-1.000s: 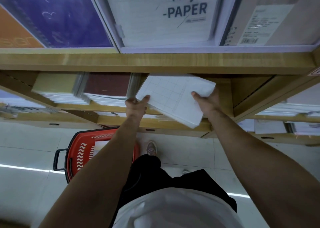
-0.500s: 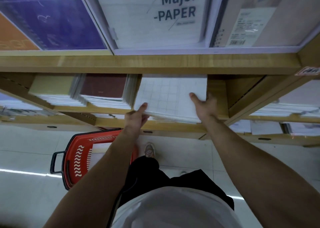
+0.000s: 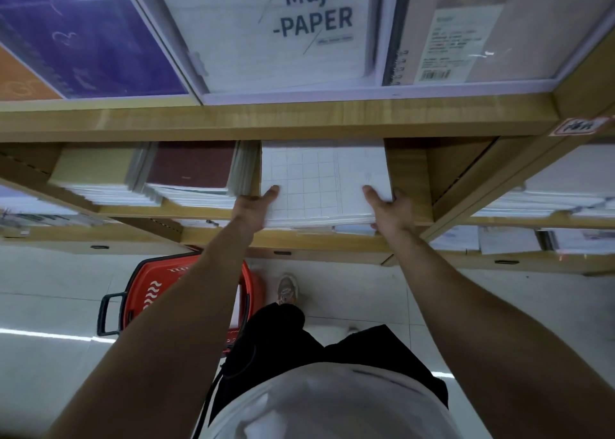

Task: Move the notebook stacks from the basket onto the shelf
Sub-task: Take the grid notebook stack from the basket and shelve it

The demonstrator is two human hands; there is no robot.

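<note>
Moved: grid-paper notebook stack (image 3: 319, 185) had swung square, flat on the shelf (image 3: 316, 240).
Hands: left hand (image 3: 254, 207), right hand (image 3: 391, 207) gripped its near corners, thumbs atop.
Left: basket (image 3: 149, 292) seemingly held more.

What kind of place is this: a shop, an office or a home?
Probably a stationery shop. Wooden shelves hold several notebook stacks, a pack labelled "Major -PAPER" and a barcoded notebook are displayed above, and a red shopping basket stands on the floor.
</note>
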